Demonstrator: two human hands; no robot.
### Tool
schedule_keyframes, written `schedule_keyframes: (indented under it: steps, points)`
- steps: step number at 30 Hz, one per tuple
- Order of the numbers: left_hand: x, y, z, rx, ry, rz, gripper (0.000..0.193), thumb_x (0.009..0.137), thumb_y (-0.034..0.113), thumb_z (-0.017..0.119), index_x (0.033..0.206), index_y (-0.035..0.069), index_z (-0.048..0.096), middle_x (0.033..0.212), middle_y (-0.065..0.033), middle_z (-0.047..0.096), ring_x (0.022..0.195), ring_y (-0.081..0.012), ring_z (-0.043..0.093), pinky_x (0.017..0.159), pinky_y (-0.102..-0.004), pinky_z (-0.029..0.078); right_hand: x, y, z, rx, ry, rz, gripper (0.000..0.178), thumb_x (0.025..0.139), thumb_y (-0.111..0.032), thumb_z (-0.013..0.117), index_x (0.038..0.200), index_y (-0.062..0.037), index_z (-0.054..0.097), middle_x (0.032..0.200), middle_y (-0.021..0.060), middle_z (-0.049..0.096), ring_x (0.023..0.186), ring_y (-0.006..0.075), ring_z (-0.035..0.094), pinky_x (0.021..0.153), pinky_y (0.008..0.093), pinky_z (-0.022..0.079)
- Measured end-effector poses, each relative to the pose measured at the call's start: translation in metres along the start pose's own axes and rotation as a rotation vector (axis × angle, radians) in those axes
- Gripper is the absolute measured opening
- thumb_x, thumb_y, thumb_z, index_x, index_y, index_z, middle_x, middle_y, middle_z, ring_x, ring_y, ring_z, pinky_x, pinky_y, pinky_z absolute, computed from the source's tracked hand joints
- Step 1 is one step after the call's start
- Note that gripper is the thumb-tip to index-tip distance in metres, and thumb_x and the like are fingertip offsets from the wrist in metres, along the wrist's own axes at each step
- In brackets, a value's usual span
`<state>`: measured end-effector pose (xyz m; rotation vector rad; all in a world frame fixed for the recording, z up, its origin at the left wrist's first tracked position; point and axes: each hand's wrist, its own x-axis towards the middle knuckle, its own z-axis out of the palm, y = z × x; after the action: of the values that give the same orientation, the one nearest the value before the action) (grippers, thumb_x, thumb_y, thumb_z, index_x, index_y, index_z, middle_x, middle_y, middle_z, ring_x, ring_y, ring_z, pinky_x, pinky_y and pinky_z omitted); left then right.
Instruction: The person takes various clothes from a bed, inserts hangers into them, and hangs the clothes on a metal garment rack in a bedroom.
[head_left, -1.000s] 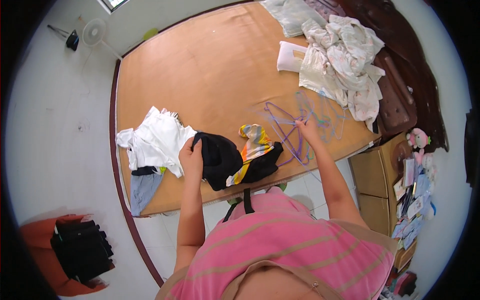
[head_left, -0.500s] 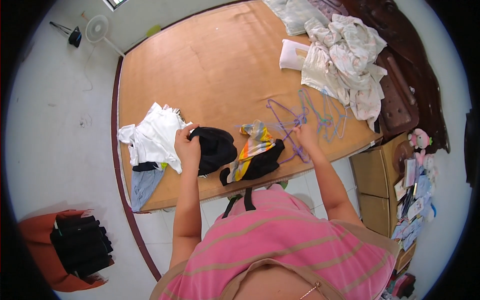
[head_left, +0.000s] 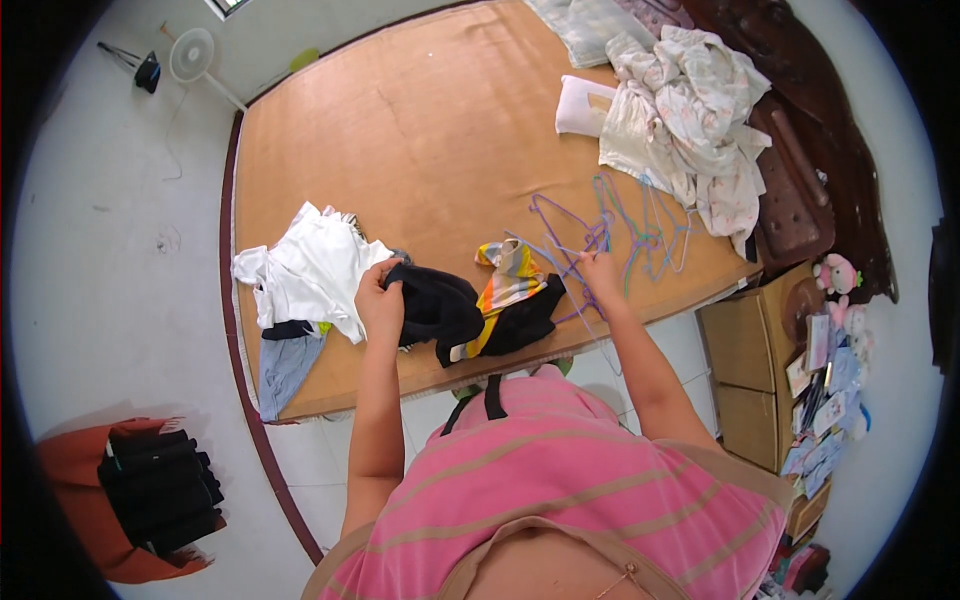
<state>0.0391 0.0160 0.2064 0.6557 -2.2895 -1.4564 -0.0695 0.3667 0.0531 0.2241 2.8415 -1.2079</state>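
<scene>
My left hand (head_left: 380, 300) is closed on the edge of a black garment (head_left: 437, 305), which is lifted a little over the bed's near side. A thin pale blue hanger (head_left: 545, 250) is gripped in my right hand (head_left: 603, 278), tilted, one end reaching down past the bed edge. Between the hands lies a crumpled garment in yellow, grey and orange stripes (head_left: 508, 275) with a black part beside it. Several purple, green and blue hangers (head_left: 640, 240) lie tangled just beyond my right hand. Left of my left hand is a white shirt (head_left: 315, 265) on other clothes.
The broad tan bed (head_left: 400, 130) carries a rumpled floral blanket (head_left: 680, 115) and a white pillow (head_left: 582, 105) at far right. Light blue denim (head_left: 288, 368) hangs over the near left edge. A wooden cabinet (head_left: 738, 370) stands right; a white fan (head_left: 194, 56) far left.
The pale blue hanger has swung in my right hand, its lower end now nearer me. The black garment in my left hand has shifted slightly right and lower, closer to the striped one.
</scene>
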Motion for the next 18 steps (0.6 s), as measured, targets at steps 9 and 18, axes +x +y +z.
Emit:
schedule_keyframes:
  steps: [9, 18]
  points:
    - [-0.012, -0.001, -0.002, -0.015, -0.013, -0.027, 0.029, 0.072, -0.009, 0.053, 0.096, 0.002, 0.064, 0.080, -0.0042, 0.060, 0.072, -0.0104, 0.055, 0.067, -0.0221, 0.044, 0.014, 0.006, 0.062, 0.296, -0.120, 0.183, 0.030, 0.086, -0.029, 0.056, 0.078, -0.0008, 0.065, 0.058, 0.0105, 0.058, 0.048, 0.0273, 0.053, 0.044, 0.0394, 0.039]
    - [-0.017, -0.004, -0.011, -0.068, -0.005, -0.070, 0.027, 0.072, -0.008, 0.053, 0.095, 0.001, 0.064, 0.078, -0.0026, 0.061, 0.068, -0.0086, 0.053, 0.064, -0.0207, 0.043, 0.020, 0.044, 0.098, 1.007, -0.141, 0.742, 0.023, 0.085, -0.026, 0.057, 0.084, -0.0046, 0.063, 0.055, -0.0005, 0.047, 0.036, 0.0118, 0.038, 0.033, 0.0270, 0.027]
